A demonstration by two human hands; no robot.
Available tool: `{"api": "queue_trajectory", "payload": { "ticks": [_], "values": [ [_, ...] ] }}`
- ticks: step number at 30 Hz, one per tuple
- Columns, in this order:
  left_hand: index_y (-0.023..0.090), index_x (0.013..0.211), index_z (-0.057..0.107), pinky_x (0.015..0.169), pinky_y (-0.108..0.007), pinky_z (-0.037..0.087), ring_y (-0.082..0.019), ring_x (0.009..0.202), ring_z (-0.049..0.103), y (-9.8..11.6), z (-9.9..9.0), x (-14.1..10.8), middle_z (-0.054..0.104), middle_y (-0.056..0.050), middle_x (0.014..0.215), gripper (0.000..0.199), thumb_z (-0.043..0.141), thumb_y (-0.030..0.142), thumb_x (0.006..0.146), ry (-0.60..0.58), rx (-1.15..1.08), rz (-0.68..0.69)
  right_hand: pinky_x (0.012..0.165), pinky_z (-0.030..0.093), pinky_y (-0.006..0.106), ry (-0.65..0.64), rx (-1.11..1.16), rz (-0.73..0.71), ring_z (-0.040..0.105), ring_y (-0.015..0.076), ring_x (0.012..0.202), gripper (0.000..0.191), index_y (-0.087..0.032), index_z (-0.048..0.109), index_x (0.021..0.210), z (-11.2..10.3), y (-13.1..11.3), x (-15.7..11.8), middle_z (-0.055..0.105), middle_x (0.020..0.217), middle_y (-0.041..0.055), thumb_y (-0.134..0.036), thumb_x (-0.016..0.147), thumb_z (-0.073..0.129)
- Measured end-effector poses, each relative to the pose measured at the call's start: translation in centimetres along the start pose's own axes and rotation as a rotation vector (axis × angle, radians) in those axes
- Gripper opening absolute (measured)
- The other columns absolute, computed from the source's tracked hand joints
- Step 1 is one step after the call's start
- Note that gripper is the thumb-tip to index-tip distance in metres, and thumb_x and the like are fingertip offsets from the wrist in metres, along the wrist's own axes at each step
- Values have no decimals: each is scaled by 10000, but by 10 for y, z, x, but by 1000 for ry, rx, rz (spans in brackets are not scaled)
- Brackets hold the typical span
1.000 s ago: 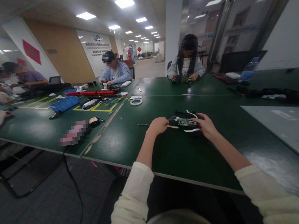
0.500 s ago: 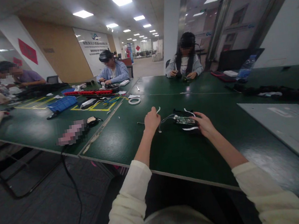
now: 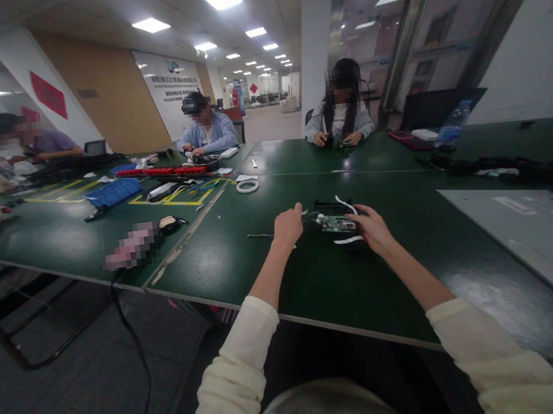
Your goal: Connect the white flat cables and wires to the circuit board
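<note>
My right hand (image 3: 374, 227) grips the right end of a green circuit board (image 3: 335, 223) in a black housing, thumb and fingers closed around it. Two white strips (image 3: 348, 240) stick out beside the board, one on the far side and one on the near side. Thin wires run from the board's left end toward my left hand (image 3: 288, 228), which is closed; a small pale bit shows at its fingertips, too small to name. A thin cable or rod (image 3: 258, 236) lies to the left of that hand, partly hidden by it.
A roll of white tape (image 3: 247, 186), a small wrench (image 3: 254, 164) and a blue basket (image 3: 112, 193) lie farther off on the green table (image 3: 222, 260). At right are a grey panel (image 3: 528, 250) and a water bottle (image 3: 452, 125). Several people sit around the tables.
My left hand has moved right and slightly down, closer to the board. The board has shifted a little left and tilted, showing more of its face.
</note>
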State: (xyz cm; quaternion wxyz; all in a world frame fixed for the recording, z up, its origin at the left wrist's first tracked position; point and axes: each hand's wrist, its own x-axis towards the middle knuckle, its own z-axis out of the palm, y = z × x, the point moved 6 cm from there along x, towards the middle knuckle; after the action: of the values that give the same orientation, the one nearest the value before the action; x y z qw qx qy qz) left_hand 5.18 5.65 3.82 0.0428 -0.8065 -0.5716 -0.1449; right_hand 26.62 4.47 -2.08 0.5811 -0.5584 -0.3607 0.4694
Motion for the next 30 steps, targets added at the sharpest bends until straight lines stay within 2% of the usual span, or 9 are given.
{"api": "queue_trajectory", "payload": {
  "ticks": [6, 11, 15, 18, 20, 22, 26, 30],
  "values": [
    [138, 947, 554, 778, -295, 447, -201, 954, 557, 13, 5, 1, 601, -109, 935, 230, 371, 63, 830, -50, 42, 122, 555, 552, 254, 47, -26, -25, 635, 170, 754, 562, -262, 464, 1181, -2, 4, 5, 627, 949, 19, -224, 656, 660],
    [118, 918, 592, 779, -287, 447, -195, 962, 530, 17, 5, 0, 566, -122, 989, 247, 362, 78, 840, -42, 15, 160, 616, 564, 288, 16, -25, -22, 637, 176, 771, 557, -268, 457, 1186, -1, 0, 0, 617, 1006, 30, -229, 669, 660],
    [118, 913, 606, 800, -323, 430, -210, 958, 511, 20, 2, -3, 566, -122, 965, 246, 382, 211, 869, 2, 7, 184, 645, 565, 291, 21, 2, -19, 638, 175, 779, 538, -259, 459, 1177, -2, -2, -2, 621, 985, 30, -207, 677, 652],
    [133, 893, 617, 836, -369, 407, -228, 968, 497, 20, -3, -5, 568, -116, 965, 339, 375, 369, 876, 72, -1, 171, 643, 566, 292, 22, 7, -10, 639, 178, 781, 530, -254, 461, 1173, -1, -2, -2, 622, 979, 32, -201, 680, 646],
    [141, 875, 622, 840, -372, 401, -219, 960, 501, 17, -5, -5, 567, -110, 965, 400, 315, 397, 893, 100, -32, 132, 642, 566, 290, 25, 17, -7, 639, 181, 785, 532, -250, 462, 1171, -1, -2, -3, 621, 973, 34, -198, 676, 650],
    [147, 869, 623, 817, -339, 412, -194, 927, 516, 10, -2, -3, 568, -98, 954, 398, 286, 354, 906, 93, -91, 82, 655, 565, 293, 23, 28, -5, 638, 181, 793, 533, -251, 462, 1170, -1, -4, -4, 619, 977, 34, -194, 676, 653],
    [159, 857, 623, 752, -241, 424, -140, 872, 540, -5, 12, 4, 575, -68, 969, 233, 406, 243, 862, 33, -299, 6, 679, 564, 304, 9, 42, 8, 635, 182, 807, 513, -251, 466, 1164, 1, -8, -11, 612, 1008, 37, -188, 688, 643],
    [144, 854, 621, 707, -215, 423, -124, 808, 553, -17, 26, 13, 608, -57, 915, 221, 450, 284, 838, 13, -574, -51, 612, 566, 286, 31, 68, -8, 637, 178, 762, 475, -242, 495, 1127, 3, -12, -12, 626, 940, 26, -167, 679, 636]
  ]
}}
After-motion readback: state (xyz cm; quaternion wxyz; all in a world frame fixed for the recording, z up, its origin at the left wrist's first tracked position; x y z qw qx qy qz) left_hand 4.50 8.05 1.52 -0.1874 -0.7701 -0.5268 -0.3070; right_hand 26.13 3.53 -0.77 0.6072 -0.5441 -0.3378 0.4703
